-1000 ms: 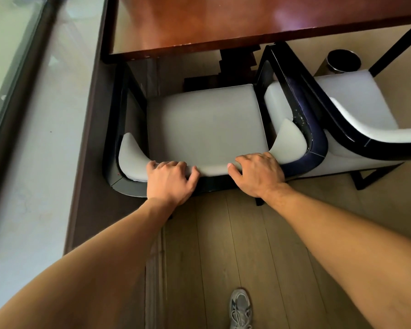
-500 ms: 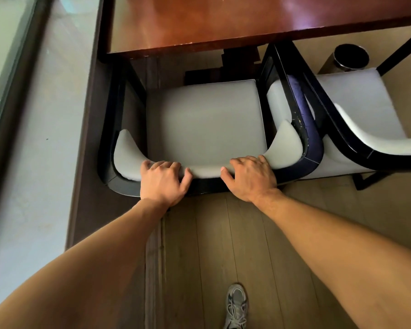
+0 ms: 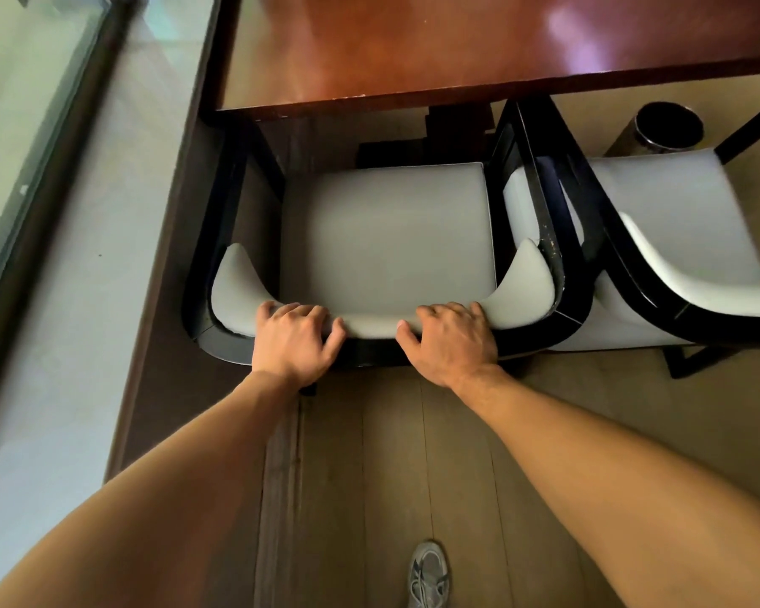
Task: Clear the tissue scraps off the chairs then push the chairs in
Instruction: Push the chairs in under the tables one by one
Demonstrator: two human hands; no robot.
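Observation:
A black-framed chair with a grey seat (image 3: pixel 387 230) stands right in front of me, its front partly under the red-brown table (image 3: pixel 413 46). My left hand (image 3: pixel 297 342) grips the top of its curved backrest left of centre, fingers curled over the padded edge. My right hand (image 3: pixel 450 340) grips the same backrest right of centre. No tissue scrap shows on this seat. A second matching chair (image 3: pixel 676 221) stands to the right, angled and touching the first one's frame.
A round dark bin (image 3: pixel 663 127) stands on the floor behind the right chair. A dark skirting and a pale ledge with glass (image 3: pixel 40 125) run along the left. Wooden floor and my shoe (image 3: pixel 428 572) lie below.
The chair has slid a little further toward the table with both hands on its backrest, and the view has shifted forward with it.

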